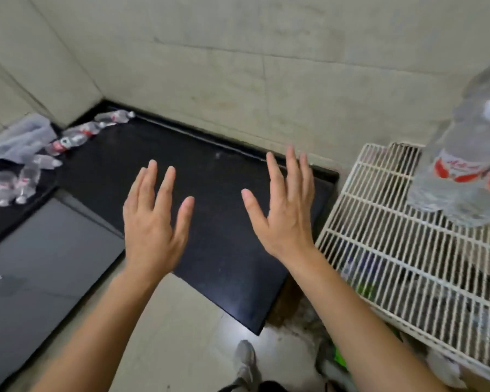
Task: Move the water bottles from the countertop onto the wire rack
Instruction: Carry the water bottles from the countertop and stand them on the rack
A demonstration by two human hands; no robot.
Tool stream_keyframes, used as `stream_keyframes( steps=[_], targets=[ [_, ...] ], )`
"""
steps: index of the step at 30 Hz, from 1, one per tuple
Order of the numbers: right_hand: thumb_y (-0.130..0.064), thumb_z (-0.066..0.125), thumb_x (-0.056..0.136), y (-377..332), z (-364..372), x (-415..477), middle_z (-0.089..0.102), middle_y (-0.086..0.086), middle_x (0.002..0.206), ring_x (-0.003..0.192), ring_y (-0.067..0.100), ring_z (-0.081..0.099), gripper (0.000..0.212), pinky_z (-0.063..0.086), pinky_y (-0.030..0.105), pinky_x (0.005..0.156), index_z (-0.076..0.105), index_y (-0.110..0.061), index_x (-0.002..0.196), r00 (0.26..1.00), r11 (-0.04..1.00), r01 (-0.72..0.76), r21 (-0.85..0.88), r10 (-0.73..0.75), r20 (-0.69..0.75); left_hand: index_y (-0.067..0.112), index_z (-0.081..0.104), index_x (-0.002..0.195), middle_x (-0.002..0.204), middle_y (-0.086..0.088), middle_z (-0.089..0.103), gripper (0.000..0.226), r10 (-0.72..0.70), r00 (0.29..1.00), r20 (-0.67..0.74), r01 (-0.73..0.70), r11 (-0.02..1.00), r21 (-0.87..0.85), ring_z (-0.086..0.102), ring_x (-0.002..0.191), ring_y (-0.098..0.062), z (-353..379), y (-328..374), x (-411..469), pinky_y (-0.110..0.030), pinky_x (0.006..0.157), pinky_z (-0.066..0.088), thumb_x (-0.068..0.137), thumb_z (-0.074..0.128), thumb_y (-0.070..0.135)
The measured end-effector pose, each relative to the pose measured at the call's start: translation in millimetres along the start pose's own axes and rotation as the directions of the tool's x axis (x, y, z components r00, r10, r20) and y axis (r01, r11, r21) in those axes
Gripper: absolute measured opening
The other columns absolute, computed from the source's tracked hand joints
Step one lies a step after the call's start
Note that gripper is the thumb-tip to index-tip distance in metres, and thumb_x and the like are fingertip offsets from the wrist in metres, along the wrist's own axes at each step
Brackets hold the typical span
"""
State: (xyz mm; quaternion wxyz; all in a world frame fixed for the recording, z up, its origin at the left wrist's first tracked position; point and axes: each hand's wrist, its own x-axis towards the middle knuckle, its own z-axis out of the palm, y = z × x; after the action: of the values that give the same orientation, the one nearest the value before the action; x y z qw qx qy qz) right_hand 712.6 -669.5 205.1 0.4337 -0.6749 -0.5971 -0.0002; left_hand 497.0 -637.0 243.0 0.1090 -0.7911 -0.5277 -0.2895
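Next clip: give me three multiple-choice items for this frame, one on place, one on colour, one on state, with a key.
1. Where do the upright bottles stand?
A. wire rack
B. floor
C. grey cloth

2. What colour is the countertop?
A. white
B. black
C. red

3. What are the hands doing?
A. each gripping a bottle
B. open, holding nothing
C. pressing the wall

Key:
1 A, upright bottles rest on the wire rack.
2 B, the countertop is black.
3 B, left hand and right hand have spread fingers.
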Motion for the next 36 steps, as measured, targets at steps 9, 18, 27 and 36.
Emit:
stream_keyframes(
  steps=[9,18,27,36],
  targets=[
    [-0.054,0.045,0.102,-130,127,35,0.017,0.013,0.17,0.159,0.033,0.005,0.07,0.003,0.051,0.128,0.032,-0.016,0.159,0.971,0.975,0.219,-0.046,-0.213,0.11,0.007,0.043,0.151,0.162,-0.019,0.032,0.061,-0.223,0.973,-0.064,0.224,0.975,0.007,0.029,0.151,-0.037,-43,-204,-7,-0.051,0.118,0.028,0.104,0.037,0.046],
    [-0.052,0.048,0.102,-325,309,59,0.013,0.01,0.171,0.16,0.028,0.001,0.069,-0.002,0.045,0.128,0.03,-0.017,0.159,0.908,0.938,0.322,0.129,-0.344,0.238,0.009,0.039,0.153,0.163,-0.017,0.03,0.065,-0.388,0.921,-0.023,0.389,0.917,0.084,0.028,0.15,-0.035,-97,-421,-32,-0.054,0.117,0.028,0.103,0.033,0.049],
    [-0.05,0.05,0.102,-396,425,76,0.018,0.012,0.17,0.159,0.03,0.006,0.067,0.006,0.049,0.128,0.035,-0.015,0.157,0.819,0.888,0.428,0.168,-0.46,0.343,0.008,0.041,0.152,0.162,-0.018,0.032,0.066,-0.518,0.855,-0.02,0.518,0.853,0.069,0.029,0.149,-0.035,-90,-538,-40,-0.055,0.115,0.031,0.101,0.034,0.051],
    [-0.049,0.049,0.103,-445,591,132,0.019,0.01,0.17,0.159,0.026,0.006,0.065,0.005,0.045,0.128,0.035,-0.016,0.157,0.742,0.875,0.428,0.225,-0.483,0.466,0.007,0.044,0.15,0.16,-0.018,0.035,0.069,-0.551,0.832,0.059,0.537,0.828,0.161,0.035,0.146,-0.036,-38,-690,9,-0.055,0.113,0.036,0.098,0.039,0.052]
  ],
)
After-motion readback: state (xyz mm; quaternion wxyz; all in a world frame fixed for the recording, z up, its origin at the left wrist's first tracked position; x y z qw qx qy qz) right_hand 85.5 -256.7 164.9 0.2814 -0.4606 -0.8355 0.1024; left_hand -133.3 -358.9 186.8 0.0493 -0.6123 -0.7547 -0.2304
